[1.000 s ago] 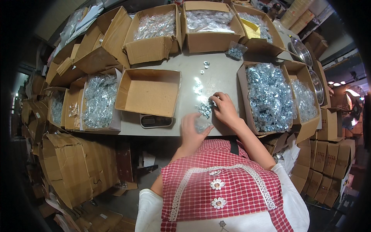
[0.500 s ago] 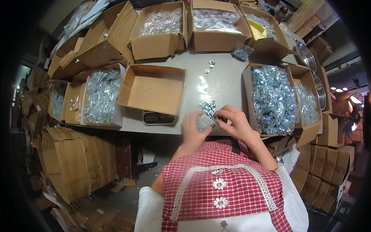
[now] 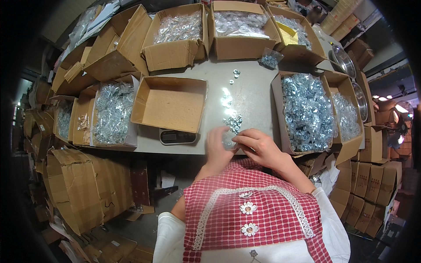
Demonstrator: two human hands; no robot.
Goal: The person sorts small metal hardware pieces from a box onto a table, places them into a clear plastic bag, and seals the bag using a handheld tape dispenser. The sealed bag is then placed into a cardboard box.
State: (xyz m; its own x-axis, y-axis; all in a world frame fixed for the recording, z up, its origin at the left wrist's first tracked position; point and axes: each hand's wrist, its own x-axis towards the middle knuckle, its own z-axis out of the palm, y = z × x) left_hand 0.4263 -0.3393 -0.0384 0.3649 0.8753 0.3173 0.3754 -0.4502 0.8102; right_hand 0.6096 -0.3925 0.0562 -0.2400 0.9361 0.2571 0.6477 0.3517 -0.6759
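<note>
Tabletop stretches between the metal pieces and the right-hand carton; at its near edge our left hand grips a clear bag, our right hand bunched against it, hold unclear.

Two hands, one scale, two metal bowls

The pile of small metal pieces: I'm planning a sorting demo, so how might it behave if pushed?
The pile of metal pieces would probably spread rather than move as one, since its pieces lie loose. They may slide easily, being shiny on a smooth-looking table. Breakage seems unlikely, as they appear to be rigid metal.
</note>
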